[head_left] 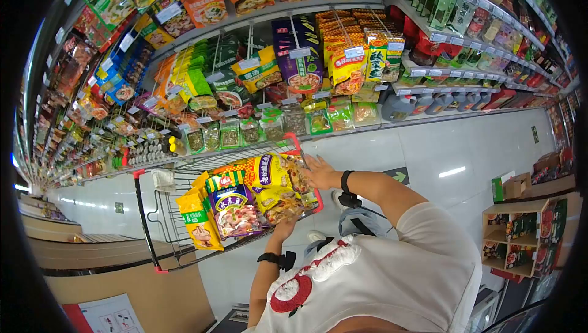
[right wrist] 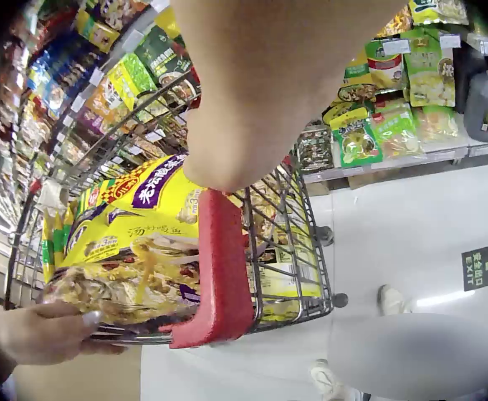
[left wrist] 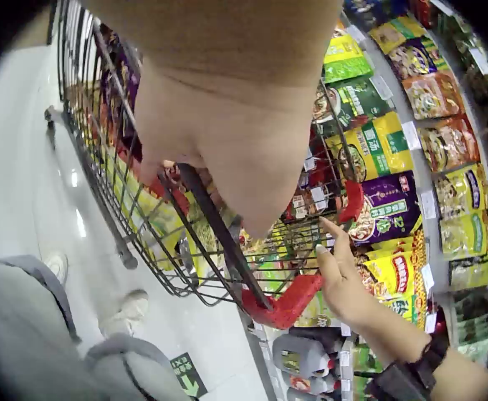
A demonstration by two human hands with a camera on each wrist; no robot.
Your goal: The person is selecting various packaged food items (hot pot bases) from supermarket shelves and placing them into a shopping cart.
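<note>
A wire shopping cart [head_left: 177, 259] with red corners stands before the person, loaded with several food packets. My left hand [head_left: 284, 230] grips its near side rim, fingers curled round the dark bar in the left wrist view. My right hand [head_left: 320, 172] rests at the far corner by the red end bar [right wrist: 225, 276], its fingers fairly straight in the left wrist view. Close to that hand lies a yellow packet with a purple label [head_left: 267, 170]. A purple packet [head_left: 234, 213] lies in the middle, and a yellow-and-green packet [head_left: 199, 219] leans at the cart's other end.
Shelves with hanging packets [head_left: 300, 57] run along the far side, above bagged goods on a low ledge [head_left: 367, 126]. Large dark jugs [head_left: 399, 107] stand at the right. A cardboard display [head_left: 514, 235] is on the right floor, a brown counter [head_left: 147, 299] at lower left.
</note>
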